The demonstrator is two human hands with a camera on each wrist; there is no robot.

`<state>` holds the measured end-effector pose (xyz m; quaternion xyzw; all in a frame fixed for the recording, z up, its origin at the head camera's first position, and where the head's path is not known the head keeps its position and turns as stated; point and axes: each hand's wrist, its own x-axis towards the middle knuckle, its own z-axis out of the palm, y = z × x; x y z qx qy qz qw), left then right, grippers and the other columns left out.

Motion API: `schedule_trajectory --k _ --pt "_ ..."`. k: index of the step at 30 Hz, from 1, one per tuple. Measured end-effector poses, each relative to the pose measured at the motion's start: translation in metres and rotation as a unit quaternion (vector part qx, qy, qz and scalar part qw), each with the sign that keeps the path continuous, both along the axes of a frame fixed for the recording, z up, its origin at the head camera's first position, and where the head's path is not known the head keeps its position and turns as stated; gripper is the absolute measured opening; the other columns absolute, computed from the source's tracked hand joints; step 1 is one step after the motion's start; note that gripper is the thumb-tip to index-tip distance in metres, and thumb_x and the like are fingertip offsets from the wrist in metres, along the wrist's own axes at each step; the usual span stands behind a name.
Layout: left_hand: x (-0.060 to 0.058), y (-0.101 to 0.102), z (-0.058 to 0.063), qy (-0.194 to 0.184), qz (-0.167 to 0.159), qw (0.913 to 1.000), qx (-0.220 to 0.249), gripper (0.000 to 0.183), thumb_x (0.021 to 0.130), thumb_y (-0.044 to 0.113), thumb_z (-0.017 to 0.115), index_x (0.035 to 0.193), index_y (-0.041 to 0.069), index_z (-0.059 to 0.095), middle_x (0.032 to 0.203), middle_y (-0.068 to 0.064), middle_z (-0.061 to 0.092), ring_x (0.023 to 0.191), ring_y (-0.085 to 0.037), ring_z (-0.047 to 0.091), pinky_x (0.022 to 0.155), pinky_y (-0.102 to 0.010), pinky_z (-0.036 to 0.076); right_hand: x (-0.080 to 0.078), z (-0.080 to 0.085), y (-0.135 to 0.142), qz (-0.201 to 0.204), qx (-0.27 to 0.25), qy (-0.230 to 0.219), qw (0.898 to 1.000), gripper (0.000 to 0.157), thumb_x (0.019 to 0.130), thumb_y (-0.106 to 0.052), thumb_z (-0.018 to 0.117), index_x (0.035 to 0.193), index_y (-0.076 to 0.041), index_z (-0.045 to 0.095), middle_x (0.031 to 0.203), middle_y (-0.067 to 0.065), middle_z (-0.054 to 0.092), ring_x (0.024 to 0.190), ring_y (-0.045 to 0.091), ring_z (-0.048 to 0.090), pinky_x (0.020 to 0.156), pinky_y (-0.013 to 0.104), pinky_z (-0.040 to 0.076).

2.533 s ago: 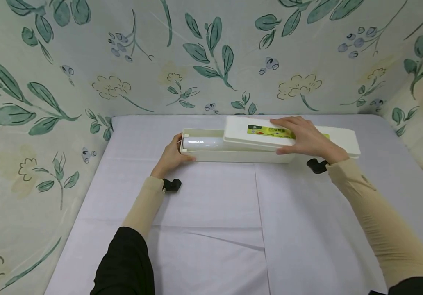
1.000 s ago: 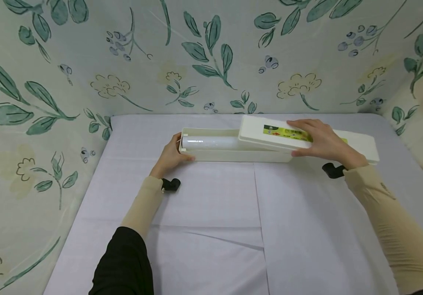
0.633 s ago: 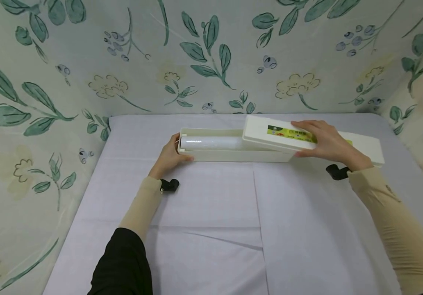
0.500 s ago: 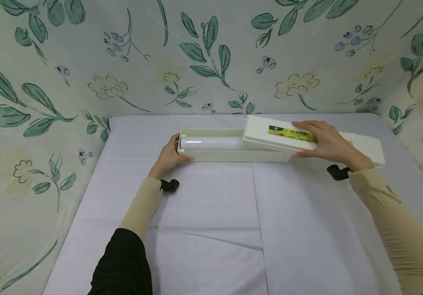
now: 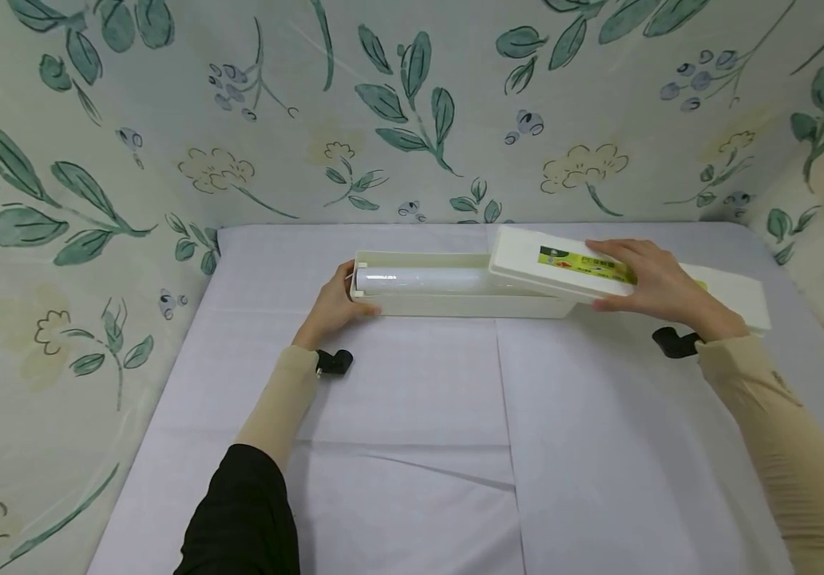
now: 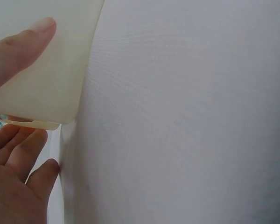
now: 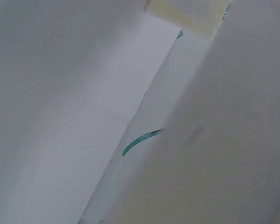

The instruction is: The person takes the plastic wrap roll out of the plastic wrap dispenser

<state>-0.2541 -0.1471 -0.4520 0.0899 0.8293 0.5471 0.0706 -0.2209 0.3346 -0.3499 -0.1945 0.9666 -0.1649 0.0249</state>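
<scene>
A long cream box (image 5: 455,307) lies on the white cloth, its left half uncovered. Inside it shows a roll of clear plastic film (image 5: 419,279). My left hand (image 5: 331,307) holds the box's left end, thumb against the front wall and fingers at the end; the left wrist view shows that thumb (image 6: 25,51) close up on the wall. From above, my right hand (image 5: 659,286) grips the white lid (image 5: 516,257) with a yellow-green label (image 5: 573,262). The lid's left part lies over the box's right half, slanted, and the rest sticks out past the right end. In the right wrist view the lid (image 7: 214,154) fills the right side, blurred.
A creased white cloth (image 5: 412,399) covers the table. Behind and beside it hangs a curtain (image 5: 484,96) printed with leaves and flowers. Black wrist cameras sit at the left cuff (image 5: 335,362) and right cuff (image 5: 674,342).
My right hand has carried the lid to the right, slanting it a little more, so more of the film roll shows. The left hand and the box have stayed in place.
</scene>
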Motion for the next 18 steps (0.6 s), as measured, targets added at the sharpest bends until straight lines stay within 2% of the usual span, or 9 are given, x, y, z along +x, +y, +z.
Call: schedule_trajectory --k 18 --pt "0.001 -0.001 0.001 0.003 -0.002 1.0000 0.001 0.101 0.068 0.003 0.085 0.148 0.002 0.023 0.147 -0.016 0.036 0.132 -0.028 0.039 0.105 -0.037 0.035 0.008 0.001 0.016 -0.020 0.001 -0.004 1.000 0.099 0.071 -0.036 0.084 0.151 -0.015 0.030 0.145 0.027 0.031 0.126 0.048 0.027 0.094 0.066 0.021"
